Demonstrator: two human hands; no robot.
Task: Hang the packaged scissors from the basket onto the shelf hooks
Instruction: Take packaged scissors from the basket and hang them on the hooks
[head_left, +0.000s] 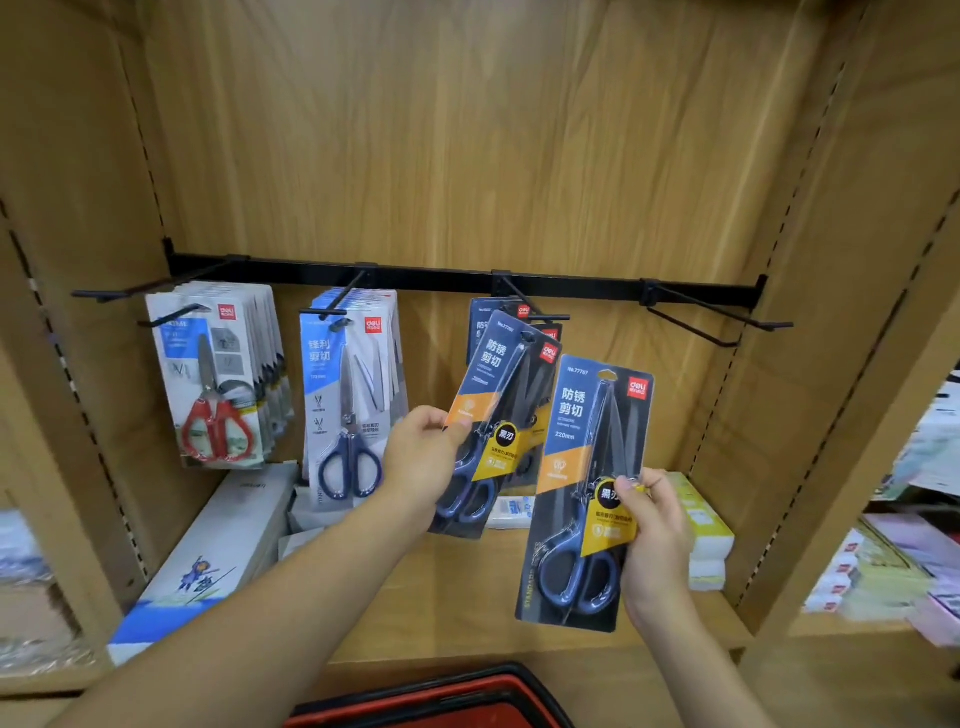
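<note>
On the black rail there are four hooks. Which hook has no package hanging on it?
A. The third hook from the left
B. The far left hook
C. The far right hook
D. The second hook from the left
C, because the far right hook shows only bare black wire, with no package on it.

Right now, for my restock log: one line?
left hand: grips tilted pack at third hook; right hand: grips loose pack; last hook: bare
</note>
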